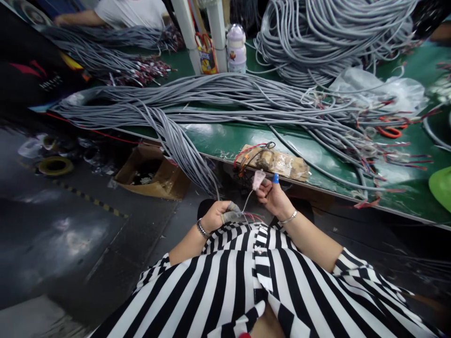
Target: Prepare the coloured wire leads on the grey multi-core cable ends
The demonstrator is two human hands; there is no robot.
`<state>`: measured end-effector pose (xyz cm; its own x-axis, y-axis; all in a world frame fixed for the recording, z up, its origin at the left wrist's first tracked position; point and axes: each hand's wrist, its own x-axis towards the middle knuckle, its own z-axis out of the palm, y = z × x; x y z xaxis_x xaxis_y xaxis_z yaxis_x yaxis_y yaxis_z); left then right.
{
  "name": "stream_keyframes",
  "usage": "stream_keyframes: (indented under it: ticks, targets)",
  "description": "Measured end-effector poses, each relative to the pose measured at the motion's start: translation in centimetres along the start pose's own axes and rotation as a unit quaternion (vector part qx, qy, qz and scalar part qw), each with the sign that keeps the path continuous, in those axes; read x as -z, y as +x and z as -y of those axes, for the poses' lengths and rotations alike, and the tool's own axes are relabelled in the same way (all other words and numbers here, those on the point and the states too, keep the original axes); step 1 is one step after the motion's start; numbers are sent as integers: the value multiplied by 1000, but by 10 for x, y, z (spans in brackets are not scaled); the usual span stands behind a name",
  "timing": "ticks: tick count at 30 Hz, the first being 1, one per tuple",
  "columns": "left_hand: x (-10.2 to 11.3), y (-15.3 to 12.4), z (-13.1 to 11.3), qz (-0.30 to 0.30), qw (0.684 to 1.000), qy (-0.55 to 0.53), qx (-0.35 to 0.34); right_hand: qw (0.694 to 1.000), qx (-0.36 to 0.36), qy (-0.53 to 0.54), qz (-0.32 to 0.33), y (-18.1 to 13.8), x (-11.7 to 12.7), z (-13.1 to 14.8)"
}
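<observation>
My left hand [215, 217], its fingertips wrapped in pale tape, is closed around the end of a grey cable [211, 184]. Thin coloured wires [253, 216] fan out of that end to the right. A pale strand [247, 201] rises from the same end toward my right hand [274, 199], whose fingers pinch it. At those fingertips sits a crumpled pinkish-white piece [259, 180]; whether it is wrapping on a finger or loose material I cannot tell. Blue tape [276, 178] covers another right fingertip. Both hands are in front of the table edge, above my lap.
Long grey cables [225, 91] lie across the green table [211, 136]. A cardboard-backed fixture [282, 162] with wires sits at its edge. Orange-handled scissors [389, 129], a plastic bag [380, 89] and a lilac bottle [236, 49] lie beyond. A cardboard box [158, 183] stands below; another person [130, 14] sits opposite.
</observation>
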<state>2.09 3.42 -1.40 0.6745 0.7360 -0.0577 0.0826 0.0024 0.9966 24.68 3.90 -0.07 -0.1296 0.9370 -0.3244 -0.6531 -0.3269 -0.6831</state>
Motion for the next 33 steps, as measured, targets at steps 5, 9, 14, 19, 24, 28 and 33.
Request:
stream_keyframes:
  ticks: [5, 9, 14, 19, 24, 28, 33]
  targets:
    - [5, -4, 30, -36, 971, 235, 37, 997, 40, -49, -34, -2, 9, -3]
    - [16, 6, 33, -75, 932, 355, 15, 980, 102, -164, -52, -11, 15, 3]
    - [38, 30, -4, -133, 942, 301, -63, 910, 257, -320, -52, -35, 15, 45]
    - [68, 85, -61, -190, 917, 321, -143, 869, 345, -334, -120, -33, 27, 91]
    - [89, 174, -101, -131, 833, 514, -157, 941, 268, -187, -90, -16, 44, 105]
    - [86, 232, -113, -82, 745, 660, -56, 952, 253, -156, -71, -14, 47, 106]
    - [77, 258, -123, -26, 701, 711, -36, 959, 245, -133, -57, -14, 47, 106]
